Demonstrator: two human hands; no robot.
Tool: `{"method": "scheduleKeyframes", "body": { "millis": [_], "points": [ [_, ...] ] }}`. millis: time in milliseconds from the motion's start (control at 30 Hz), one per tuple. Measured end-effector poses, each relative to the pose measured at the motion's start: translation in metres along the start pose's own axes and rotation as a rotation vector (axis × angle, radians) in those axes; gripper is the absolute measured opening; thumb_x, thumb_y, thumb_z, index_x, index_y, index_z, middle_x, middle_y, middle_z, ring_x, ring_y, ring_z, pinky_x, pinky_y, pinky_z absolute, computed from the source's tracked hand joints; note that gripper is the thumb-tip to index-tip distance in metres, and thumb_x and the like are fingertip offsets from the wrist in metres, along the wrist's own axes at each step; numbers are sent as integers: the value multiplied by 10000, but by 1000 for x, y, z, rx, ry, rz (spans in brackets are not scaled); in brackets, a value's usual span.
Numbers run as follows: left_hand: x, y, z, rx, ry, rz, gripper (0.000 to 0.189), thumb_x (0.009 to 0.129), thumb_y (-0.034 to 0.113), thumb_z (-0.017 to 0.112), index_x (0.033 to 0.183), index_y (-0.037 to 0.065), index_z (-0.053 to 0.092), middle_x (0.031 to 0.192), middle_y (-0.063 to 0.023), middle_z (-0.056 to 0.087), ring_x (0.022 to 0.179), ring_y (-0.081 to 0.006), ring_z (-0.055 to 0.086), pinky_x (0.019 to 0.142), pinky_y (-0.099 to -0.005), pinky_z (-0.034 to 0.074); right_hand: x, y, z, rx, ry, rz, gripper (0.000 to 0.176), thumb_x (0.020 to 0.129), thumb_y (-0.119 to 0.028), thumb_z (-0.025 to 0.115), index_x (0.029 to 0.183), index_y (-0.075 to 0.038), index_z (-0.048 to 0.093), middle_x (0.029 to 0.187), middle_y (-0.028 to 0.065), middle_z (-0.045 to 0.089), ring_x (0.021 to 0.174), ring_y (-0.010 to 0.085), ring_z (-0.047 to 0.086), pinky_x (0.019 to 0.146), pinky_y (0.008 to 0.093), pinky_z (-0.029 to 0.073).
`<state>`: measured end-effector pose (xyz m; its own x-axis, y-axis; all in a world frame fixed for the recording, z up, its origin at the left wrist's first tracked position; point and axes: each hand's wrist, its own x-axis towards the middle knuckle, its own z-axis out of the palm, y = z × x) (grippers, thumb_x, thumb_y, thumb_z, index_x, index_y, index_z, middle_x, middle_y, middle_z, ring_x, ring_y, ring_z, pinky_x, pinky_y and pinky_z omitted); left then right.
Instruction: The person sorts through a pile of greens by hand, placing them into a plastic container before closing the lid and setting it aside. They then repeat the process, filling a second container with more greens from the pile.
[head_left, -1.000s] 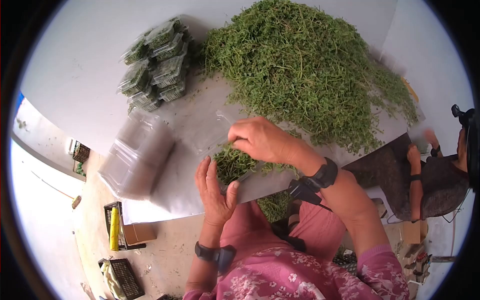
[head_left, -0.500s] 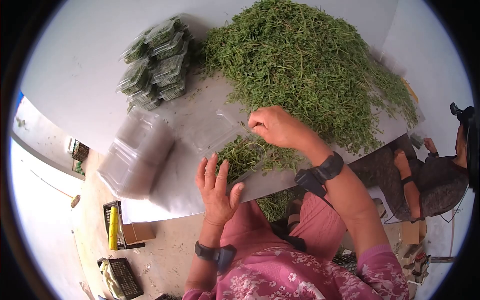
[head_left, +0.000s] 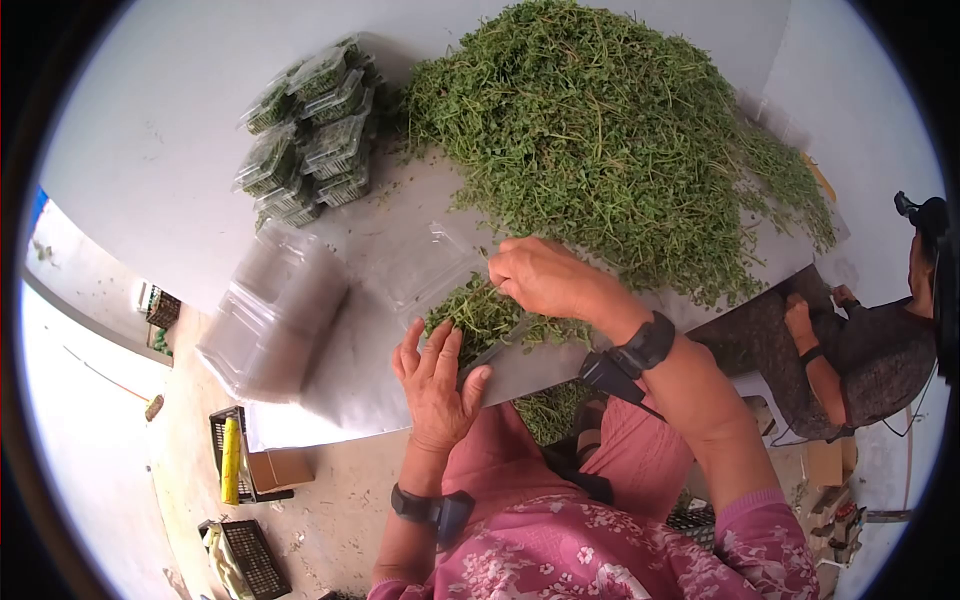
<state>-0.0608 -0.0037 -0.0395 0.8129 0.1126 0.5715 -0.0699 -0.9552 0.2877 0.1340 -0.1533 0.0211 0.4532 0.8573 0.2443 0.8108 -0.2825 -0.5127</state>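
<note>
An open clear plastic clamshell box (head_left: 492, 352) lies at the table's front edge, its lid (head_left: 425, 268) folded back toward the far left. Leafy green stems (head_left: 478, 308) fill its base. Above the box's far right side is my right hand (head_left: 550, 283), closed, its fingertips pinched on some of the greens. My left hand (head_left: 437, 385) rests at the box's near left side, fingers apart and touching the greens' edge. Just beyond my right hand rises a large heap of the same greens (head_left: 600, 140).
Nested empty clamshell boxes (head_left: 270, 310) stand at the left. Behind them are stacked filled boxes (head_left: 310, 130). Black crates (head_left: 250, 555) sit on the floor at lower left. Another person (head_left: 870, 350) sits at the right.
My right hand has come down and slightly left onto the greens in the box. My left hand has shifted slightly, its fingers now against the greens. The person at right has moved their arms.
</note>
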Motion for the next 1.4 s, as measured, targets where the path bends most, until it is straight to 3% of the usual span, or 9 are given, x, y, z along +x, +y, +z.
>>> {"method": "scheduleKeyframes", "body": {
  "millis": [267,367,567,667,867,1167,1400],
  "points": [
    [-1,2,-3,-70,69,24,504,928,399,662,1235,0,627,1338,-171,582,1334,-425,434,1105,-567,291,1,4,-9,9,46,-22,49,881,-70,628,860,-26,625,894,154,636,864,385,627,773,482,491],
    [-3,5,-5,-49,86,6,421,944,301,652,1234,-3,621,1330,-176,594,1341,-422,439,1111,-531,334,0,3,-11,3,37,-3,50,881,-72,627,866,-25,627,905,157,643,863,391,628,773,486,490],
    [8,13,-9,-97,193,-25,270,874,84,695,1129,12,648,1169,-152,642,1121,-369,565,1012,-475,409,1,-3,-13,36,126,-47,51,893,-73,649,881,-32,622,898,149,632,852,380,629,745,470,498],
    [13,12,-11,-107,161,-22,190,868,49,683,1053,16,660,1066,-130,660,1007,-333,587,956,-450,421,2,-5,-12,31,249,-73,54,902,-79,659,909,-43,621,899,136,623,842,373,629,723,457,504],
    [14,11,-12,-129,100,-23,134,856,16,683,989,21,671,1027,-116,675,984,-315,600,954,-428,422,3,-10,-6,27,229,-86,60,906,-91,665,922,-56,619,889,117,604,828,363,633,723,452,517],
    [20,10,-14,-136,163,-64,213,849,18,691,1059,32,657,1098,-136,662,1038,-329,598,963,-419,432,2,-12,3,56,210,-168,63,902,-81,658,928,-49,611,887,126,617,831,376,633,722,459,516],
    [34,6,-9,-71,145,-61,235,840,53,709,1069,36,660,952,-107,631,902,-310,566,957,-434,401,2,-12,3,76,208,-207,68,897,-77,663,927,-48,610,867,124,630,827,376,640,715,461,516]
  ]
}}
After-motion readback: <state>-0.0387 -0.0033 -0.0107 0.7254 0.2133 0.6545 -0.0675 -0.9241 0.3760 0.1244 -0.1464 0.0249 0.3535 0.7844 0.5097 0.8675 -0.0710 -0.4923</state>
